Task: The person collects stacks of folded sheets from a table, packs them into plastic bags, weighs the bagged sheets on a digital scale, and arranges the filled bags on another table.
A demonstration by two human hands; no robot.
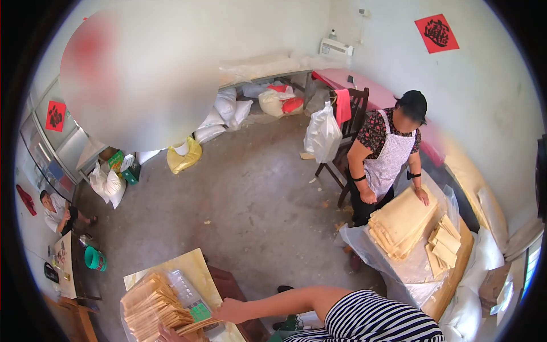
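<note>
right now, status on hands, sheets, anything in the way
Right hand holding tan sheets by one end; left hand at their other end, partly out of frame. Main pile lying alongside. Green-screened device close by, nothing visibly blocking.

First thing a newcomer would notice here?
Probably the two piles of tan sheets: the lower-left pile, with the wearer's right hand at its near side, and the right-hand pile, under a co-worker's hand. Next, the red poster high on the wall, upper right.
</note>
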